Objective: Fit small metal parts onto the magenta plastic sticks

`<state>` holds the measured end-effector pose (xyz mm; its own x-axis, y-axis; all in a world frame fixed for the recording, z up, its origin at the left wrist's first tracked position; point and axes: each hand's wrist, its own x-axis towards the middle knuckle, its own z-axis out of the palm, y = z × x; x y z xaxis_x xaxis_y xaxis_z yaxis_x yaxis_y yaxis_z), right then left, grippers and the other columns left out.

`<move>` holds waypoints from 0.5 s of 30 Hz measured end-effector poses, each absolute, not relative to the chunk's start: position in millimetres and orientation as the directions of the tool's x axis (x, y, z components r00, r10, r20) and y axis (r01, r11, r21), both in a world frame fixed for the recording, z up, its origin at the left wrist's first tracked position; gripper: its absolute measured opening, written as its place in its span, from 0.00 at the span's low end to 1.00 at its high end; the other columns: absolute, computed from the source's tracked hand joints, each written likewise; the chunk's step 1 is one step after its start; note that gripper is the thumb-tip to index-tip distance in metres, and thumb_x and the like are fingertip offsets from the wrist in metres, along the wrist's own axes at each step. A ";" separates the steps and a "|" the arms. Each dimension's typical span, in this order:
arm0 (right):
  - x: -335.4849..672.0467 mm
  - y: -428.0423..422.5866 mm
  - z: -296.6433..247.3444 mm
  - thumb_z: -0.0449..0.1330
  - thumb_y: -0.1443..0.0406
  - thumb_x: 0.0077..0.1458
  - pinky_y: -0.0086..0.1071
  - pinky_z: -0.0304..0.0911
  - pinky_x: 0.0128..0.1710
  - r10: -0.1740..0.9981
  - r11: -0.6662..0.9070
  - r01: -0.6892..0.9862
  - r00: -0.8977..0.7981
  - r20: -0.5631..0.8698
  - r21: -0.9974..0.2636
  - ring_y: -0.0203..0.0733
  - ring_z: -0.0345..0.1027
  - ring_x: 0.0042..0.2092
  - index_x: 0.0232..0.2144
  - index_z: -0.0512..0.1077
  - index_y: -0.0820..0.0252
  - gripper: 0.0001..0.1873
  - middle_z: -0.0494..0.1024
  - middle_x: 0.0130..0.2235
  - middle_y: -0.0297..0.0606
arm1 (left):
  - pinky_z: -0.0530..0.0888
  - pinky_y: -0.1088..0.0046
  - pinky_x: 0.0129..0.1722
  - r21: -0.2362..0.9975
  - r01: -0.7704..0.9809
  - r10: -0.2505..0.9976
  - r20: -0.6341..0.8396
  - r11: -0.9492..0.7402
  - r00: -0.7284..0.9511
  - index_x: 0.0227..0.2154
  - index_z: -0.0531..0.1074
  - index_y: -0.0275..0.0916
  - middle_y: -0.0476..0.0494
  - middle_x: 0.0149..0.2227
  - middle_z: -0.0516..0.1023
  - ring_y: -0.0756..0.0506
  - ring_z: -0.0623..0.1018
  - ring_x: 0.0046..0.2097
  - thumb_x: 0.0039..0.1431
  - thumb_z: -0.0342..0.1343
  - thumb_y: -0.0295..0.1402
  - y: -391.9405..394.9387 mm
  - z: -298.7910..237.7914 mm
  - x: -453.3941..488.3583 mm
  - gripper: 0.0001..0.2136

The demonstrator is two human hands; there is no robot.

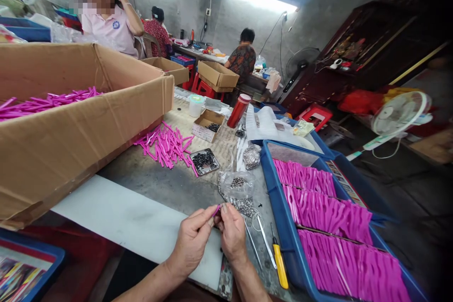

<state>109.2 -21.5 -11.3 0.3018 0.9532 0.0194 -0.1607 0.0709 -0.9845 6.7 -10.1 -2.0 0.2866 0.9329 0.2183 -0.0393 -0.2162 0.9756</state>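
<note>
Between the fingertips of my left hand (191,241) is a small magenta plastic piece (216,210). Closed in a pinch at the far end of that piece, my right hand (232,232) meets the left; a tiny dark bit shows there, but its kind is hidden by the fingers. Both hands are over the right end of a white board (141,219). Just beyond them lie clear plastic bags of small metal parts (240,205). A loose pile of magenta pieces (166,146) lies farther left, beside a shallow tray of small black parts (204,162).
A large cardboard box (81,137) of magenta pieces stands at left. On the right, a blue crate (274,198) holds rows of flat magenta parts. A yellow-handled screwdriver (280,264), tweezers (265,240) and red flask (239,110) stand or lie nearby. Several people sit behind.
</note>
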 end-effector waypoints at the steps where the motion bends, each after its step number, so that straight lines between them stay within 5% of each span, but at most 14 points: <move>1: 109.2 -21.4 -12.2 0.50 0.56 0.48 0.24 0.47 0.18 0.952 0.075 -0.167 0.304 0.022 -0.983 0.30 0.46 0.20 0.19 0.59 0.60 0.14 0.54 0.18 0.26 | 0.71 0.75 0.32 0.978 -0.043 0.934 0.208 -0.204 0.290 0.38 0.72 0.37 0.44 0.29 0.74 0.49 0.72 0.31 0.51 0.49 0.27 -9.7 -3.2 6.6 0.12; 15: 108.8 -21.8 -11.1 0.53 0.59 0.46 0.25 0.52 0.21 0.939 0.100 -0.106 0.338 0.059 -0.989 0.31 0.51 0.21 0.23 0.62 0.60 0.10 0.60 0.20 0.28 | 0.72 0.75 0.31 0.977 -0.043 0.940 0.213 -0.209 0.265 0.38 0.73 0.38 0.44 0.28 0.75 0.49 0.73 0.30 0.51 0.49 0.28 -10.0 -1.6 6.0 0.12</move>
<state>108.8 -21.8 -11.1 0.3378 0.9394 0.0587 -0.1064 0.1001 -0.9893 6.0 -10.0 -1.6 0.2647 0.9405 0.2132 -0.0431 -0.2094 0.9769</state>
